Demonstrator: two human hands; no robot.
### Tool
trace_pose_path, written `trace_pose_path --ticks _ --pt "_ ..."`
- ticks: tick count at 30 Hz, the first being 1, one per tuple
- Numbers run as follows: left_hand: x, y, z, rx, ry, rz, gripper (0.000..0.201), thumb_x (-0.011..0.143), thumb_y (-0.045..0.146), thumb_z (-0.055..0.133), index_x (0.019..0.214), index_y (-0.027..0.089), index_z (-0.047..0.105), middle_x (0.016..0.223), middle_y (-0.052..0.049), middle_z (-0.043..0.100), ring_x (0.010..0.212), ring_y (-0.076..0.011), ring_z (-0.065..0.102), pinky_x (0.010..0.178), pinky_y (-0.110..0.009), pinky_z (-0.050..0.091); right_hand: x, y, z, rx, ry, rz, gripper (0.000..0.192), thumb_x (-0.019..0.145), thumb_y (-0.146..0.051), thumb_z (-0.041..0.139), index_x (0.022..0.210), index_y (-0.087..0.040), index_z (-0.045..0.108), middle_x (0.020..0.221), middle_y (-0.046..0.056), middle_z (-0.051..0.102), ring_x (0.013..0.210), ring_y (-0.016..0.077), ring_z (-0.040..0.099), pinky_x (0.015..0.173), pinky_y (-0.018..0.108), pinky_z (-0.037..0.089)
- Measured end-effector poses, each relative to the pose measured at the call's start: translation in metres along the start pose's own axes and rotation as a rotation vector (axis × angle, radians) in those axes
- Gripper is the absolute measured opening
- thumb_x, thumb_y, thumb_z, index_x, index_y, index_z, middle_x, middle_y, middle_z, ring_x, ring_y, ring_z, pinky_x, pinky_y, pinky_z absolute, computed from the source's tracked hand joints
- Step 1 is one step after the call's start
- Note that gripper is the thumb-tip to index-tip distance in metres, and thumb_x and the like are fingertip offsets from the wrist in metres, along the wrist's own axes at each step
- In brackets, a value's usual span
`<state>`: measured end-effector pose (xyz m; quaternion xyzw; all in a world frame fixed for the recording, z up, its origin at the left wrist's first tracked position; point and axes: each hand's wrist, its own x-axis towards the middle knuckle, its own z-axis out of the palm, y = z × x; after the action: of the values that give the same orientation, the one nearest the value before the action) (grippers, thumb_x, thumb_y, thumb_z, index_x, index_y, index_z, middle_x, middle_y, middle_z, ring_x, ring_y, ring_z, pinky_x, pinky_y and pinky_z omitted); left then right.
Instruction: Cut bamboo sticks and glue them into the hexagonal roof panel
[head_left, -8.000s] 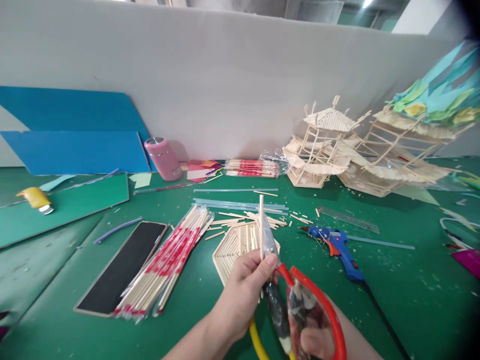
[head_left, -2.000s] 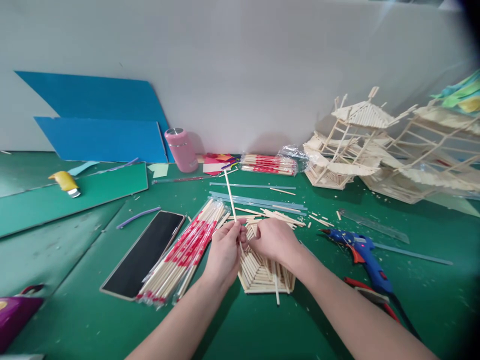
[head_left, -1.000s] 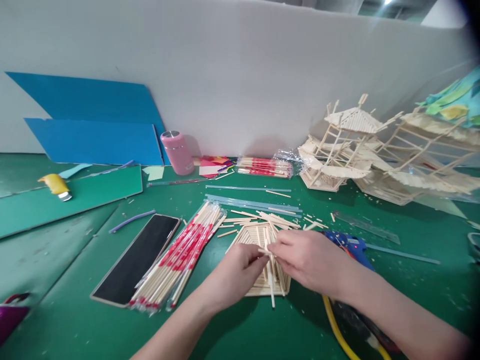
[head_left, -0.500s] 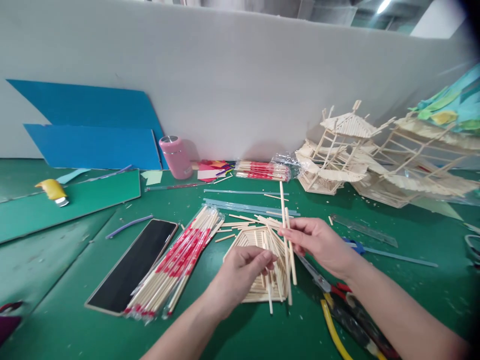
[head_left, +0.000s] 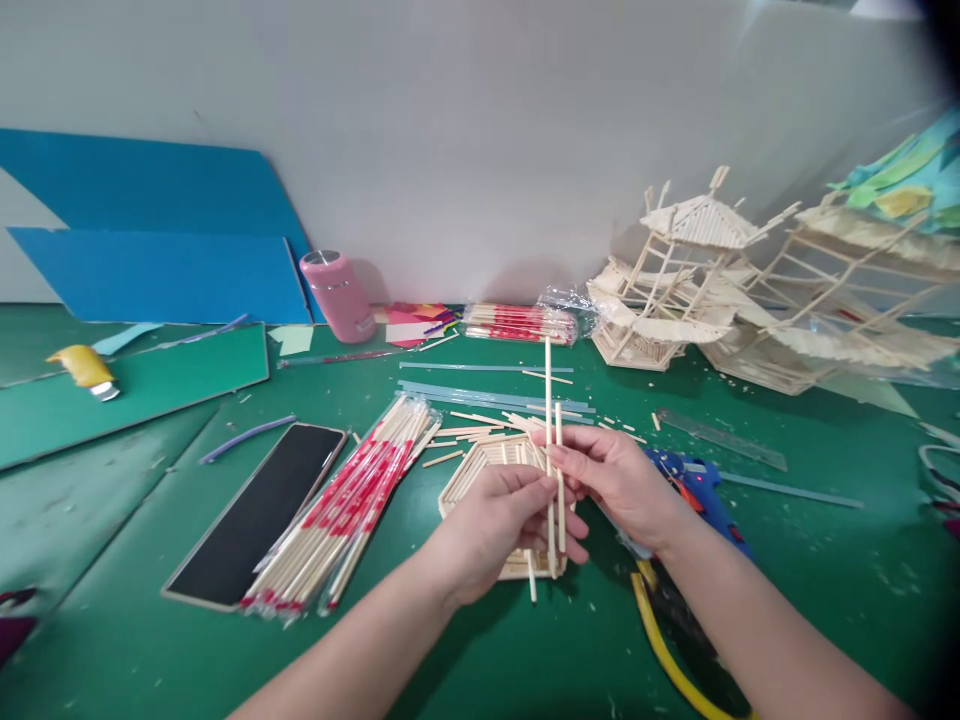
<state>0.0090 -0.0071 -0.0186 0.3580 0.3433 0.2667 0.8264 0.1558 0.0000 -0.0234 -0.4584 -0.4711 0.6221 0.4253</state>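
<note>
Two slim wooden sticks, a longer one (head_left: 548, 385) and a shorter one (head_left: 561, 525), stand almost upright side by side between my hands. My right hand (head_left: 626, 485) pinches both near their middle. With thumb and fingers, my left hand (head_left: 491, 520) grips the longer stick lower down, close against the right fingertips. Below them lies a many-sided frame of stacked sticks (head_left: 461, 482), partly hidden by my hands. A loose stick (head_left: 532, 580) sticks out over its near edge, and short cut sticks (head_left: 476, 432) lie scattered behind it.
Left of the frame are a plastic pack of red-banded sticks (head_left: 352, 500) and a phone (head_left: 255, 515). On the right lie a blue glue gun (head_left: 701, 490) and a yellow-handled tool (head_left: 664, 650). Stick-built pagoda models (head_left: 660, 290) and a pink bottle (head_left: 339, 300) stand behind.
My left hand has moved right and taken hold of the longer stick, meeting my right hand. The view has shifted, and more of the glue gun shows.
</note>
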Motion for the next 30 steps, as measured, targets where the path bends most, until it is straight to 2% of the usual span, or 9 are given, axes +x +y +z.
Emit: trace_pose_path --ticks 4,11,14,19,24,30 --pt "0.006 0.007 0.0 0.046 -0.057 -0.009 0.022 0.078 0.031 0.051 0.077 0.01 0.057 0.068 -0.01 0.064 0.055 -0.0183 0.062 0.06 -0.032 0.045 -0.002 -0.003 -0.001 0.034 -0.004 0.01 0.02 0.074 -0.032 0.061 0.088 -0.017 0.064 0.061 -0.004 0.052 0.05 0.0055 0.043 0.047 0.019 0.034" --pt "0.009 0.008 -0.003 0.008 -0.051 0.037 0.022 0.078 0.029 0.051 0.073 0.009 0.058 0.062 -0.006 0.061 0.05 -0.0151 0.06 0.055 -0.028 0.044 -0.001 -0.008 0.003 -0.077 0.023 -0.075 0.018 0.075 -0.032 0.06 0.084 -0.017 0.062 0.064 -0.003 0.055 0.051 0.0073 0.047 0.049 0.021 0.038" --pt "0.009 0.009 -0.001 -0.046 -0.019 0.056 0.022 0.08 0.028 0.049 0.075 0.009 0.058 0.062 -0.006 0.062 0.049 -0.0144 0.06 0.053 -0.026 0.043 0.002 -0.009 0.0 -0.093 0.093 -0.135 0.016 0.075 -0.033 0.06 0.081 -0.017 0.062 0.063 -0.003 0.054 0.055 0.0085 0.048 0.054 0.022 0.04" --pt "0.009 0.01 0.006 -0.104 -0.035 0.029 0.018 0.081 0.024 0.049 0.081 0.008 0.057 0.069 -0.009 0.064 0.055 -0.0157 0.063 0.056 -0.026 0.045 0.004 -0.013 -0.008 -0.133 0.209 -0.184 0.017 0.074 -0.033 0.062 0.082 -0.018 0.063 0.063 -0.004 0.052 0.051 0.0066 0.043 0.05 0.02 0.037" --pt "0.009 0.012 0.009 -0.129 -0.028 -0.001 0.017 0.082 0.021 0.046 0.079 0.007 0.056 0.07 -0.01 0.064 0.058 -0.0162 0.064 0.06 -0.027 0.048 0.003 -0.013 -0.007 -0.173 0.184 -0.153 0.017 0.075 -0.033 0.061 0.084 -0.019 0.062 0.065 -0.003 0.054 0.054 0.0076 0.047 0.051 0.021 0.038" --pt "0.011 0.014 0.011 -0.133 -0.02 0.013 0.017 0.084 0.021 0.045 0.08 0.008 0.055 0.07 -0.009 0.063 0.057 -0.0148 0.063 0.059 -0.026 0.048 0.003 -0.013 -0.007 -0.183 0.185 -0.189 0.017 0.075 -0.033 0.061 0.084 -0.019 0.062 0.066 -0.003 0.055 0.056 0.0078 0.049 0.053 0.021 0.04"
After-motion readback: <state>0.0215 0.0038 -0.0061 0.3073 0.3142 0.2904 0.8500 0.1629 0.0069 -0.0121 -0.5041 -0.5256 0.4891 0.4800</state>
